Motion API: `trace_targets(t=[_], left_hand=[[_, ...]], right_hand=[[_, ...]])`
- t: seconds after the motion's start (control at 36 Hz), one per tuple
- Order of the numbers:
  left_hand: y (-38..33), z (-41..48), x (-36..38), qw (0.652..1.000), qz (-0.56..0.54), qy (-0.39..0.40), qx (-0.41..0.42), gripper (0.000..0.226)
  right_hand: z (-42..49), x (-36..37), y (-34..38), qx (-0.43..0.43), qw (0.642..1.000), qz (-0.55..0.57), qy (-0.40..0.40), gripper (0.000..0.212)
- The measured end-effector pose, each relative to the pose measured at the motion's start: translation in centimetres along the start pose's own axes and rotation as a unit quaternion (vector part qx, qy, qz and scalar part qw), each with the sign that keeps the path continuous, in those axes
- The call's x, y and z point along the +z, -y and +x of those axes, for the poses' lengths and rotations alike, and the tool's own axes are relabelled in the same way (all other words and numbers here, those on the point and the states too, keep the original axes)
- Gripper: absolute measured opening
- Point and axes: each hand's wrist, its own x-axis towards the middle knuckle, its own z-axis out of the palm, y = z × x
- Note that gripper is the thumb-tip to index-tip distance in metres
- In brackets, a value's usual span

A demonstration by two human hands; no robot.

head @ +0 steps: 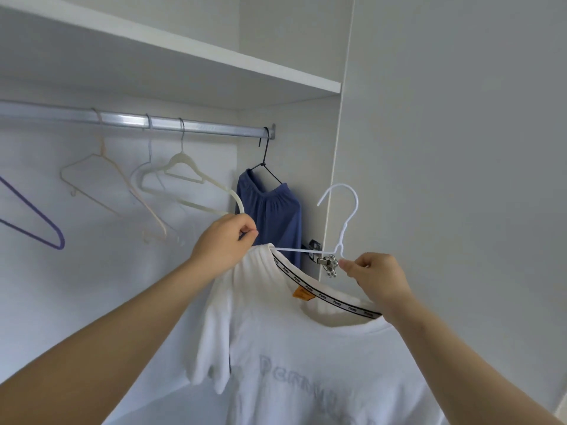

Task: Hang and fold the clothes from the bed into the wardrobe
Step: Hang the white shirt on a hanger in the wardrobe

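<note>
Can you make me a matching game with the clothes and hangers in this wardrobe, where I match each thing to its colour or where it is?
Things:
1. white T-shirt
2. blue garment
3. purple hanger
4. white wire hanger

Places and states:
A. hanging on the rail, far left, with nothing on it
B. held up in both hands, not on the rail yet
C. partly threaded into a neckline, its hook pointing up in the air
D. hanging on a dark hanger at the rail's right end

Pairs: 1-B, 2-D, 3-A, 4-C
</note>
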Motion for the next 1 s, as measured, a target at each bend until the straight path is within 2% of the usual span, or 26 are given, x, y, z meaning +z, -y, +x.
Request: trace_targets(t=[0.25,0.33,0.42,0.56,0.72,0.89,1.0], left_hand=[[1.2,3.7,0.3,0.996,-0.024,-0.009,-0.087,0.013],[2.0,5.4,0.4,0.995,-0.013,0.009,-0.095,0.015],[2.7,7.7,-0.1,0.996,-0.013,0.025,-0.084,0.015],[3.8,12.5,-2.1,0.998,0.016,0.007,-0.060,0.016],[6.0,17.8,-5.2,0.995,0.099,-0.022,-0.018,0.015],[8.1,23.1,-8.1,0.963,0.246,-0.081,0.073,0.024],[9.8,26.3,-9.0,0.943,0.309,-0.097,0.076,0.032]], right_hand=[[3.8,3.3,0.6,0.044,0.995,0.058,0.062,0.029],[5.5,5.0,1.1,0.061,0.992,0.087,0.074,0.027],[7.7,6.6,2.0,0.072,0.989,0.108,0.069,0.034],[11.9,8.4,5.1,0.050,0.991,0.113,0.060,0.037],[16.6,10.8,11.1,0.038,0.981,0.162,0.097,0.028],[22.2,13.8,17.0,0.009,0.990,0.111,0.089,0.032],[24.6,15.7,19.6,-0.010,0.977,0.184,0.110,0.019]])
